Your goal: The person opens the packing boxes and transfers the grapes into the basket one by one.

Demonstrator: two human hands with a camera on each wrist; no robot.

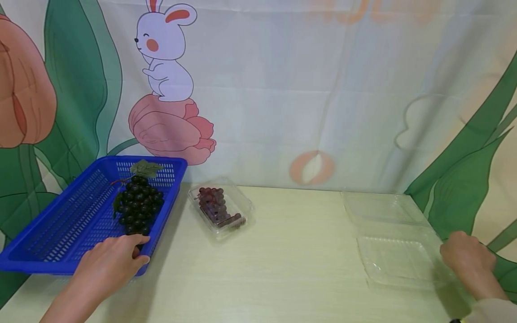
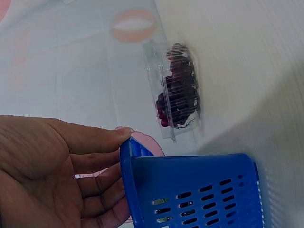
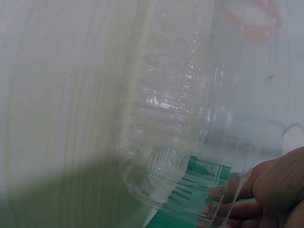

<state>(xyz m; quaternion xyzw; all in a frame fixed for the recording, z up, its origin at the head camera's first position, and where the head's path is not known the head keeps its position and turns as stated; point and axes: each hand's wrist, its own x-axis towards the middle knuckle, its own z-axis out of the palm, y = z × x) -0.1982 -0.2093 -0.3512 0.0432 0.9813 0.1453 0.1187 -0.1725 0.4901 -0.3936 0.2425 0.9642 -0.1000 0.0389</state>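
Note:
My left hand [image 1: 107, 262] grips the near right corner of a blue plastic basket [image 1: 68, 231]. In the left wrist view the thumb presses on the basket's rim, with the other fingers beyond it. A bunch of dark grapes [image 1: 139, 204] with a green leaf lies in the basket's right part. At the far right, my right hand [image 1: 468, 255] is at the side edge of an open clear plastic clamshell box [image 1: 397, 260]. The right wrist view shows thumb and fingers pinching that edge, partly seen through the plastic. The box's lid [image 1: 383, 208] lies folded back toward the curtain.
A closed clear clamshell box [image 1: 232, 195] holding red grapes [image 1: 214, 204] sits right of the basket, near the curtain. The pale wood-grain table [image 1: 299, 264] runs between the two boxes. A printed curtain [image 1: 262, 98] hangs along the back edge.

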